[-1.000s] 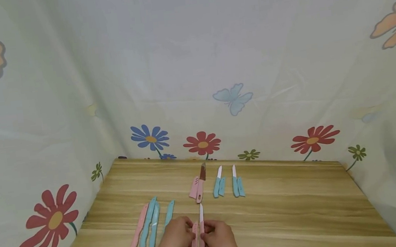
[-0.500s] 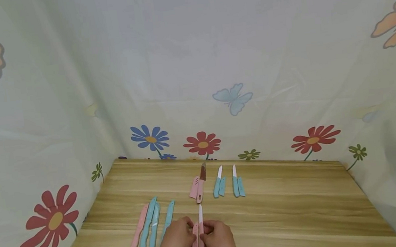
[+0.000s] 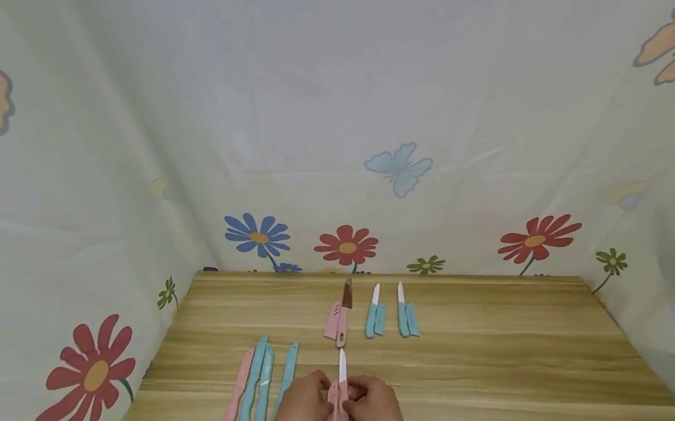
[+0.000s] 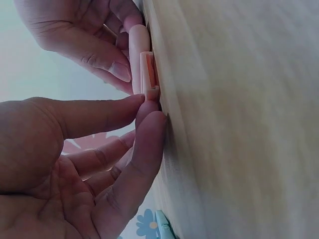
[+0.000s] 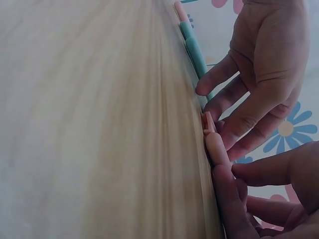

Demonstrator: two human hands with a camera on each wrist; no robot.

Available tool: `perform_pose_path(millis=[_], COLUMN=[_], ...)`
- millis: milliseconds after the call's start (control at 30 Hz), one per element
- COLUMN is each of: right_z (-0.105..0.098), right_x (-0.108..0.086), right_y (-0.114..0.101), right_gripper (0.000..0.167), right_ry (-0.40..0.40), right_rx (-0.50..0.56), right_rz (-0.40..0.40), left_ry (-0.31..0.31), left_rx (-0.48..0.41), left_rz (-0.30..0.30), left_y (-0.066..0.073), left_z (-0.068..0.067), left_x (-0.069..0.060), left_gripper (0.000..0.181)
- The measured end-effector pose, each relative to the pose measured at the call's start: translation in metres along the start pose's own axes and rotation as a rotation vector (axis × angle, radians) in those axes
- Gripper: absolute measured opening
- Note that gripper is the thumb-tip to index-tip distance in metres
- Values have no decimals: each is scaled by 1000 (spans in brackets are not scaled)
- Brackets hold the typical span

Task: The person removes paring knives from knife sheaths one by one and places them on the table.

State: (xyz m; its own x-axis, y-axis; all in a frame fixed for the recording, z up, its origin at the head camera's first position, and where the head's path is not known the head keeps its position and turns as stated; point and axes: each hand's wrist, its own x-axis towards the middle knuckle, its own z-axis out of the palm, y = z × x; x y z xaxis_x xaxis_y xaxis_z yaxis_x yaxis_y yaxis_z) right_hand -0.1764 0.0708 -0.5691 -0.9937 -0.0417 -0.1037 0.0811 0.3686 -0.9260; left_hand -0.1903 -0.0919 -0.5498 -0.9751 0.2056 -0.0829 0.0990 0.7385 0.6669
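In the head view, a small pink-handled paring knife (image 3: pixel 342 368) with a white blade lies near the front of the table, its tip pointing away. Its pink sheath (image 3: pixel 333 413) is alongside, just left of the handle. My left hand (image 3: pixel 299 410) pinches the sheath between thumb and fingertips, which the left wrist view shows at the sheath's end (image 4: pixel 148 82). My right hand (image 3: pixel 377 407) holds the handle between thumb and fingers; in the right wrist view the handle (image 5: pixel 217 149) lies close against the sheath. Fingers partly cover both pieces.
Beyond the hands lie a pink knife (image 3: pixel 341 321) with its sheath, and two teal knives (image 3: pixel 370 320) (image 3: pixel 402 317) with sheaths beside them. To the left, one pink sheathed knife (image 3: pixel 236 399) and several teal ones (image 3: pixel 255 384) lie on the wooden table (image 3: pixel 502 365). Patterned cloth (image 3: pixel 302 104) surrounds it.
The pink knife and its sheath have drawn slightly closer together, side by side. Both hands keep their hold and have barely moved. The other knives stay where they were.
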Motion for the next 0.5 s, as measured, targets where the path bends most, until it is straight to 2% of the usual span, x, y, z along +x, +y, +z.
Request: perform_pose_path(millis=[267, 500], right_z=[-2, -4], right_x=[0, -3], right_y=[2, -1], right_gripper=[38, 42], right_ry=[-20, -30], right_rx=[35, 82], right_rz=[-5, 23], left_ry=[-8, 24], left_rx=[-21, -33], left_rz=[-4, 20], left_y=[1, 0], left_z=[-1, -5], left_x=[-1, -5], left_gripper=[30, 37])
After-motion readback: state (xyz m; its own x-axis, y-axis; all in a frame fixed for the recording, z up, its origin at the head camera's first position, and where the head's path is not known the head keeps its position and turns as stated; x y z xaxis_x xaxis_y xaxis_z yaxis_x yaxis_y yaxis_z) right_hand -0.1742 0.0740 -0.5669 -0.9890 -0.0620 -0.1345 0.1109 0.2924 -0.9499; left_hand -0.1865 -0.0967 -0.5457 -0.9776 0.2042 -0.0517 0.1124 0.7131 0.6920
